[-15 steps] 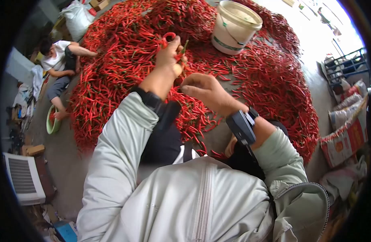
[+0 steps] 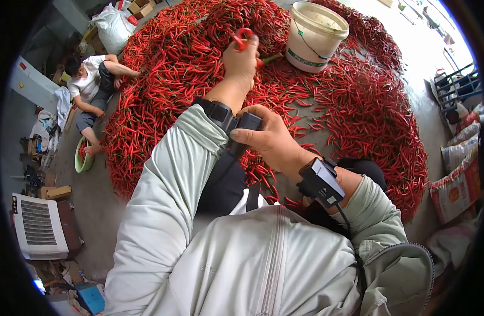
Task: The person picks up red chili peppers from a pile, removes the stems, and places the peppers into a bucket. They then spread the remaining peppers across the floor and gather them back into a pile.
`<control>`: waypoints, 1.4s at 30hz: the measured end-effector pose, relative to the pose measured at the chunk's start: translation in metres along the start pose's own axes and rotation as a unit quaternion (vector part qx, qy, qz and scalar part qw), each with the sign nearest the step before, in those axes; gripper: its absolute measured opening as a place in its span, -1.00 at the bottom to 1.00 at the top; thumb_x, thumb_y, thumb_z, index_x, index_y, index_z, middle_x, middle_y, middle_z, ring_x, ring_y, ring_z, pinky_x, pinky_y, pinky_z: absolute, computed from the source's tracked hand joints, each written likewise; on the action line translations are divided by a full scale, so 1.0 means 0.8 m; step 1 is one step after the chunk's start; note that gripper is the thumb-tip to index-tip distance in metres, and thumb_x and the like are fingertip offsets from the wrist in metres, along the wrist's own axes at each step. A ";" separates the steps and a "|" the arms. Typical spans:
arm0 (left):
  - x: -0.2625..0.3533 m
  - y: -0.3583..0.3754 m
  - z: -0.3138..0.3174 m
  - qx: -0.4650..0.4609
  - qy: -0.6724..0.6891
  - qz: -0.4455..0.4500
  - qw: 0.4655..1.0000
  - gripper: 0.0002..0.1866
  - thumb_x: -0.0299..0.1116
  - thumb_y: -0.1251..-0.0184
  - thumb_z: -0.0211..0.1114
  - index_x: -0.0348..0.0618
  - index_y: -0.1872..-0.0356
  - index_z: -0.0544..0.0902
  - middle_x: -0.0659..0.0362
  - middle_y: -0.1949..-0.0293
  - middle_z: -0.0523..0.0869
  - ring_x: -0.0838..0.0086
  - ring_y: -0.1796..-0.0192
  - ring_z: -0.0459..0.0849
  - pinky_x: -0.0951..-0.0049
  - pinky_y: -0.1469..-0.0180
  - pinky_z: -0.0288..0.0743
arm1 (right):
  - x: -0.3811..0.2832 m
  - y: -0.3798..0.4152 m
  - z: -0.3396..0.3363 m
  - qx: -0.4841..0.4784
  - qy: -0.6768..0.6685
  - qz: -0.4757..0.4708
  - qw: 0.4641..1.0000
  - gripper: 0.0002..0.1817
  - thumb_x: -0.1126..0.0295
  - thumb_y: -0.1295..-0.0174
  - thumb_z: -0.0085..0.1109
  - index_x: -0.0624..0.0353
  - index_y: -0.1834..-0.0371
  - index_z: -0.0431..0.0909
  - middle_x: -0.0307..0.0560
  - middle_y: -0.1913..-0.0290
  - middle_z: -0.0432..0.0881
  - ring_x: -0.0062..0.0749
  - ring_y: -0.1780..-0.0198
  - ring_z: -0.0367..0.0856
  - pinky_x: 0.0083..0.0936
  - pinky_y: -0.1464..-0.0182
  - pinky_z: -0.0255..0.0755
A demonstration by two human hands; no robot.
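Two arms [image 2: 163, 163] in pale sleeves reach forward, short of the bucket [image 2: 313, 39]. The left arm stretches farther, its forearm slanting up toward the bucket's left side, with the left hand [image 2: 239, 66] raised over the chillies [image 2: 173, 79] and its back toward the camera. The right arm bends inward, so the right hand [image 2: 271, 134] sits below the bucket in the view, at the left wrist.

Much of what the left hand holds is covered by its own fingers. A red loop [image 2: 244, 36] shows at the top, left of the bucket; what it belongs to cannot be made out. Nearer the bucket, a green stem [image 2: 272, 58] pokes from the fist, its other end mostly hidden. Some right fingertips are lost behind a black box [image 2: 247, 126]. Far right of the bucket, the sacks [image 2: 458, 179] are cut off by the dark border.

The left hand is curled closed around the base of the loop. The right hand is half curled, thumb and fingers pinching the box at the left wrist. The chillies lie heaped left and right of the bucket, and in front of it.
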State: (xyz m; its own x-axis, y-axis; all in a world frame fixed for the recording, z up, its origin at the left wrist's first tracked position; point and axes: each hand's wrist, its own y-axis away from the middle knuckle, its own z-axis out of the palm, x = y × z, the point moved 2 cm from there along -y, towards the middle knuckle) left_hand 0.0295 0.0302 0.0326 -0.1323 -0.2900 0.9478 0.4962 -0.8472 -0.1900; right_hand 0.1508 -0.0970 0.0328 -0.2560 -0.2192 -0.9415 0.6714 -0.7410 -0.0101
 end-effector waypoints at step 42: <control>-0.049 0.017 -0.094 -0.019 0.530 -0.247 0.811 -0.56 -0.01 -0.35 0.01 -0.14 0.61 0.39 0.29 0.69 0.42 0.56 0.62 0.41 0.53 0.45 0.30 | 0.105 0.007 0.019 -0.120 0.312 -0.254 0.908 -0.87 0.50 0.20 0.14 0.20 0.50 0.57 -0.07 0.39 0.49 -0.18 0.33 0.53 -0.42 0.26 0.45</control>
State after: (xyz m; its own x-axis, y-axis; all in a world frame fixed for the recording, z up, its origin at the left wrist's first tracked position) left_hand -0.0230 -0.0033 -0.0264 -0.9802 -0.1139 0.1617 0.1339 -0.9839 0.1187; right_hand 0.1225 -0.1287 -0.0412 -0.1813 0.5686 -0.8024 0.7283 -0.4706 -0.4981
